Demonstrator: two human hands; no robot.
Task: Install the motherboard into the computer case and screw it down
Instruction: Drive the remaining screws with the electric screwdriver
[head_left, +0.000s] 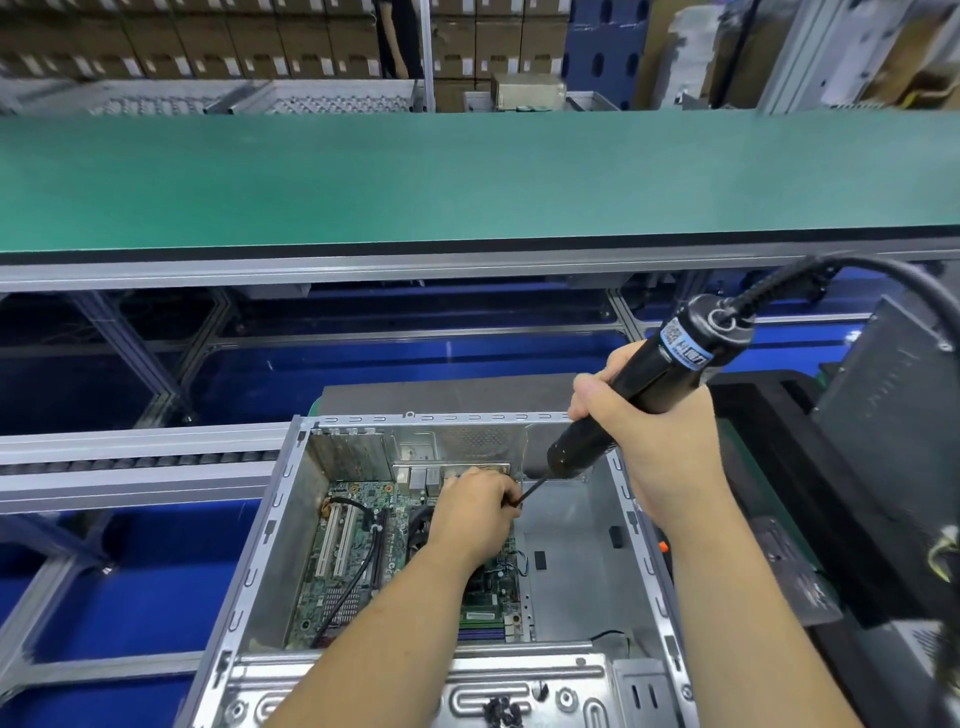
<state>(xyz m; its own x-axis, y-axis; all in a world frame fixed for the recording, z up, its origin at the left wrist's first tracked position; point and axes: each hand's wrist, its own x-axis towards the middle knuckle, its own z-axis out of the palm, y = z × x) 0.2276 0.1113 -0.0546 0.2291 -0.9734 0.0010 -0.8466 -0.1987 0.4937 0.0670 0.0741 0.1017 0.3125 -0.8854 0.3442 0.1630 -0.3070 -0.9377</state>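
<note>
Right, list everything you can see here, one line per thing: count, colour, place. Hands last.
computer case: one, bare silver metal, open, lower centre
motherboard: one, green, lying inside the case on its left side
electric screwdriver: one, black, tilted, bit pointing down into the case
screwdriver cable: one, black, running off to the upper right
conveyor belt: one, green, across the view beyond the case
cardboard boxes: many, brown, stacked in the far background
left hand: one, over the motherboard, fingers at the screwdriver's bit tip
right hand: one, gripping the screwdriver body above the case
</note>
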